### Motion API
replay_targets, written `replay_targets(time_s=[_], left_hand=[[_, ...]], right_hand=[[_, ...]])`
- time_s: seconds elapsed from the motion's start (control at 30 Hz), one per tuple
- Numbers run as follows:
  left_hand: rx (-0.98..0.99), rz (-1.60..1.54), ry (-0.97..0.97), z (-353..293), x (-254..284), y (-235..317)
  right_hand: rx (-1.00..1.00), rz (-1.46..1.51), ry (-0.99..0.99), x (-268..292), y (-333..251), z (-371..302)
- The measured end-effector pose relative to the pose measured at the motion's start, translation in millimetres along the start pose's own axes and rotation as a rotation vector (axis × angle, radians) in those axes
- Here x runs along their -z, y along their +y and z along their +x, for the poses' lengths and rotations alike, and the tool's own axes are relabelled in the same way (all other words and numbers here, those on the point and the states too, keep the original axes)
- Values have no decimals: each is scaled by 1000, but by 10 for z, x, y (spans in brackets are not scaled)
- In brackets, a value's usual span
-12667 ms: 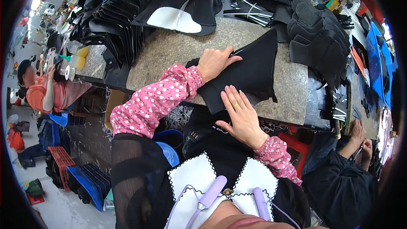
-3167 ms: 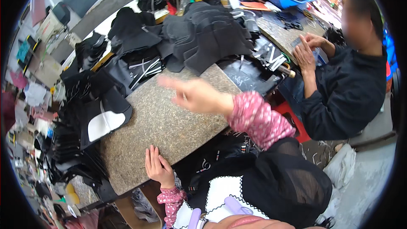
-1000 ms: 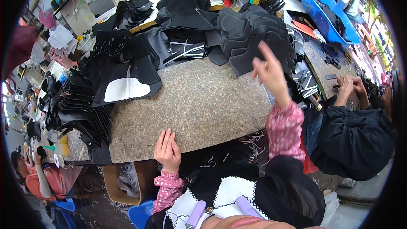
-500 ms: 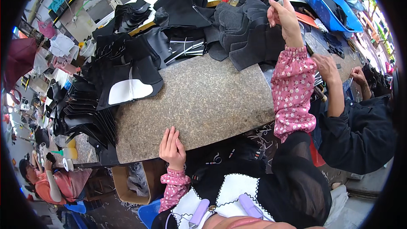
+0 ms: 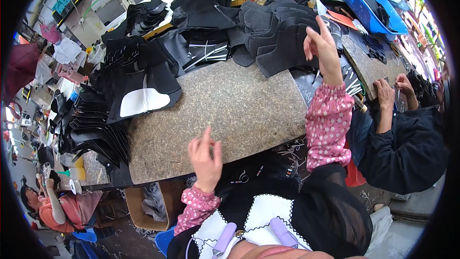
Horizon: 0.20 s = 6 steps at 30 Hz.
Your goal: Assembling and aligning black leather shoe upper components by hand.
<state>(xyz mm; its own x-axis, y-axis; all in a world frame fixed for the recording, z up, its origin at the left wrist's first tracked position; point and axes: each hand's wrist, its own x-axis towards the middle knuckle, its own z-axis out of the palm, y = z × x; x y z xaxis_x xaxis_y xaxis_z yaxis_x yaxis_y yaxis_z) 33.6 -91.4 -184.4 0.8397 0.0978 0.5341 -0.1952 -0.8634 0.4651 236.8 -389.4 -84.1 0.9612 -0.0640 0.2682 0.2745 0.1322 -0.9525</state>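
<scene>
My left hand hovers at the near edge of the speckled board, fingers apart and holding nothing. Further out on the right, my right hand is raised beside a fanned stack of dark grey felt pieces. Its index finger stretches out while the others bend loosely; nothing shows in it. Whether it touches the stack I cannot tell. On the board's left part lies a black cut piece with a white patch. Behind the board is a tied bundle of black and white strips.
Stacked black pieces stand left of the board. A blue plastic basket sits at the far right. At the right, a co-worker in dark clothes has both hands at another board. A cardboard box stands below the near edge.
My left hand has lifted off the board and shifted right. My right hand has drawn back nearer to me. The co-worker's arm has moved right, away from my sleeve.
</scene>
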Motion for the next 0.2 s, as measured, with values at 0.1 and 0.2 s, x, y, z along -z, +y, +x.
replay_targets(time_s=[0.1, 0.2], left_hand=[[-112, -225, -209, 93, -146, 321], [-204, -309, -331, 75, -251, 507]], right_hand=[[-100, -9, -62, 58, 114, -136], [-58, -80, -24, 174, -40, 77]])
